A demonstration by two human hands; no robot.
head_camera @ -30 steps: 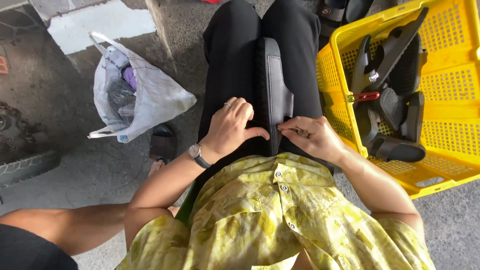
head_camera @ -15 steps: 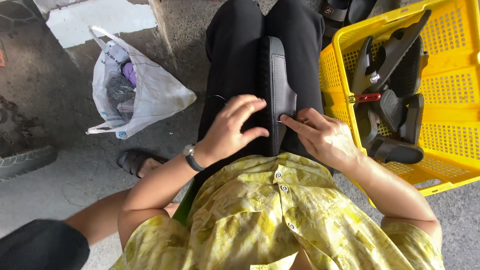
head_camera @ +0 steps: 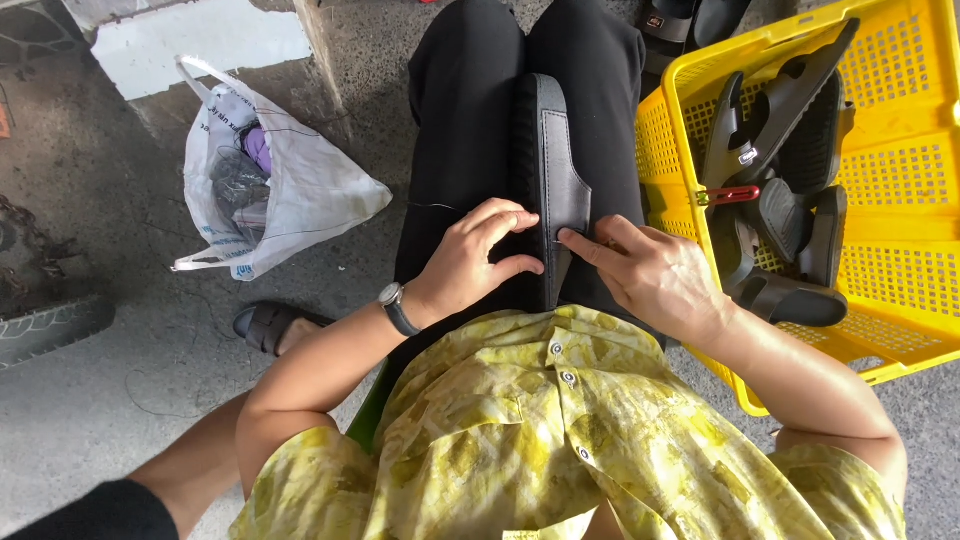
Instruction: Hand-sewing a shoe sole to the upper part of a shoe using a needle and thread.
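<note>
Sandal: black, lying lengthwise on my lap, along the seam between my black-trousered thighs, toe end toward 12 o'clock, strap edge facing 3 o'clock. Ribbed sole side faces 9 o'clock.

Left hand: at the sandal's near end, 9 o'clock side. Fingers spread moderately and curved over the sole edge, thumb tucked below, pressing against it. Not a closed wrap; more a steadying grip. Watch on that wrist.

Right hand: at 3 o'clock of the sandal's near end. Index finger extended, tip touching the strap edge; thumb right under it. Other fingers loosely curled. Whether something thin is pinched between thumb and index, I cannot tell. A thin thread shows over my left thigh at 9 o'clock of the sandal.

Crate: yellow, perforated plastic, on the floor at 3 o'clock, just beside my right thigh. Holds several more black sandals, stacked loosely, some tilted up against each other. One small red piece among them.

Bag: white plastic, on the concrete floor at 10 o'clock, well apart from my hands, open, with dark and purple stuff inside.

My left foot in a dark slipper at 9 o'clock, just below the bag.
</note>
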